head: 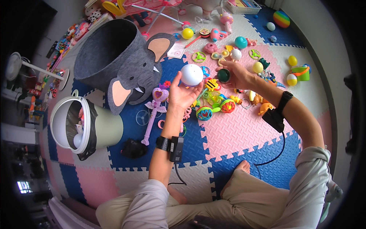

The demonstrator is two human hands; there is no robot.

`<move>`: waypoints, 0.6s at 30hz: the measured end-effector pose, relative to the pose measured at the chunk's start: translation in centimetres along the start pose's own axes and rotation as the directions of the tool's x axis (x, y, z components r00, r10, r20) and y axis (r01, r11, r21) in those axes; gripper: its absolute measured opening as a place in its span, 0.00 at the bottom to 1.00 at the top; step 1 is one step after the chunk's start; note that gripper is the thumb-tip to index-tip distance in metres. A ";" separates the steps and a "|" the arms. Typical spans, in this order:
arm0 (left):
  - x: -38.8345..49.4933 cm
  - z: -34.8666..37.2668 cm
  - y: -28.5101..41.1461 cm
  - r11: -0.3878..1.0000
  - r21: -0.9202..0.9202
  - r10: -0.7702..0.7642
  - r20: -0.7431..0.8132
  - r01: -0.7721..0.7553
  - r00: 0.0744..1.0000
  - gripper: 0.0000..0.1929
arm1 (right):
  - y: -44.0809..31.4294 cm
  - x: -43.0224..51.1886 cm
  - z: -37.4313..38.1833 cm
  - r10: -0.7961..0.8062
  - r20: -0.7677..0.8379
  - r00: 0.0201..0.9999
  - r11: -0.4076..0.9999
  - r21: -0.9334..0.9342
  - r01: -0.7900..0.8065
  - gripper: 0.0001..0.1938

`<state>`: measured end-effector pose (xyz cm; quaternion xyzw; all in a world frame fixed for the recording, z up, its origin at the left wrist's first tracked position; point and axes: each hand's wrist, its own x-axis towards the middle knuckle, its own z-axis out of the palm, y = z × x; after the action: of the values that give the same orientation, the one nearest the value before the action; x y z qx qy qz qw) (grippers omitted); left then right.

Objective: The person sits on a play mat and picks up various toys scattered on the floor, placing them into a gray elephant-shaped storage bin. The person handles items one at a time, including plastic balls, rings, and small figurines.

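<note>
A white ball-shaped toy point(192, 74) rests in my left hand point(183, 96), palm up, with the thumb and fingers around its lower side. My right hand point(236, 75) holds a dark green round object point(223, 75) between thumb and fingers, just right of the white one. Below both hands lie a bee toy point(212, 85), a blue lattice rattle ball point(204, 113) and a red one point(228, 106). A purple heart-topped wand point(154, 113) lies left of my left forearm. Past my right hand are a pale yellow ball point(257, 67) and a dark green dinosaur figure point(264, 63).
A grey felt elephant basket point(114, 57) stands at the upper left. Below it, a lidded bin point(108, 126) with a black liner lies tilted, holding a pale ball. Several toys spread over interlocking foam mats point(237, 134). A green bucket point(301, 73) is at right, a white basket point(243, 8) at the back.
</note>
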<state>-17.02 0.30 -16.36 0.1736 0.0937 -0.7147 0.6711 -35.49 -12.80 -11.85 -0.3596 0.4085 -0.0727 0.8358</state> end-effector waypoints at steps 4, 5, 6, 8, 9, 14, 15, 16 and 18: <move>-0.6 0.5 -0.5 0.994 0.077 0.066 0.109 -0.074 0.992 0.28 | -0.2 0.3 1.4 -0.085 -0.191 0.978 0.987 -0.151 0.056 0.10; -0.7 0.6 -0.6 0.984 0.135 0.095 0.152 -0.116 0.984 0.27 | -0.1 0.4 1.6 -0.146 -0.127 0.981 0.960 -0.256 0.110 0.10; -0.9 0.7 -0.6 0.983 0.137 0.098 0.153 -0.119 0.983 0.26 | 0.0 0.4 1.7 -0.204 -0.079 0.976 0.922 -0.351 0.165 0.11; -1.2 0.8 -0.8 0.938 0.266 0.188 0.147 -0.222 0.971 0.26 | 0.0 0.5 2.2 -0.309 -0.030 0.951 0.821 -0.513 0.250 0.13; -1.3 0.8 -1.0 0.904 0.328 0.237 0.152 -0.275 0.960 0.26 | 0.0 0.3 2.4 -0.342 0.003 0.940 0.793 -0.536 0.290 0.14; -1.7 1.8 -2.0 0.622 0.641 0.408 0.225 -0.450 0.885 0.32 | 0.1 -0.2 3.9 -0.436 0.141 0.889 0.592 -0.699 0.401 0.22; -1.7 2.1 -2.2 0.563 0.675 0.434 0.248 -0.476 0.866 0.30 | 0.1 -0.3 4.0 -0.375 0.102 0.921 0.674 -0.652 0.347 0.25; -1.9 2.5 -2.2 0.501 0.707 0.459 0.271 -0.499 0.846 0.29 | 0.2 -0.4 4.2 -0.318 0.083 0.945 0.745 -0.595 0.302 0.28; -2.3 3.5 -1.3 0.550 0.636 0.503 0.264 -0.541 0.823 0.25 | 0.2 -0.3 4.3 -0.159 -0.025 0.987 0.918 -0.371 0.139 0.28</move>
<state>-18.61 1.26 -12.34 0.4107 -0.2507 -0.4691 0.7405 -32.59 -10.16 -10.06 -0.5379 0.4092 -0.0681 0.7339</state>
